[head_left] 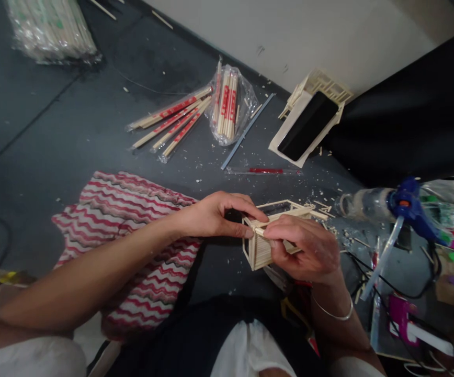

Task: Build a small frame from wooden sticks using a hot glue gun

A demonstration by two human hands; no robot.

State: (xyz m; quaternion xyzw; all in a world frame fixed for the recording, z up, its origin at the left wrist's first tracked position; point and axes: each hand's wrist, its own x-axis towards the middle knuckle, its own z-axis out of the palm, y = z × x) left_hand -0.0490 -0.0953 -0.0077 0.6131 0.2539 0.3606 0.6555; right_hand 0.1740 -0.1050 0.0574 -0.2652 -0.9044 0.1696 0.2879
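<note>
My left hand (215, 214) grips the stick-built box frame (268, 233) at its top edge, fingers curled. My right hand (303, 246) pinches a thin stick (261, 232) against the frame's front, right of the striped cloth (133, 230).

Pale wooden stick box (268, 235), red-and-white zigzag cloth (133, 230), red-printed chopstick wrappers (176, 121), dark grey floor (54, 131), blue glue gun (409, 204), black phone (308, 125), silver bangle (335, 313).
</note>
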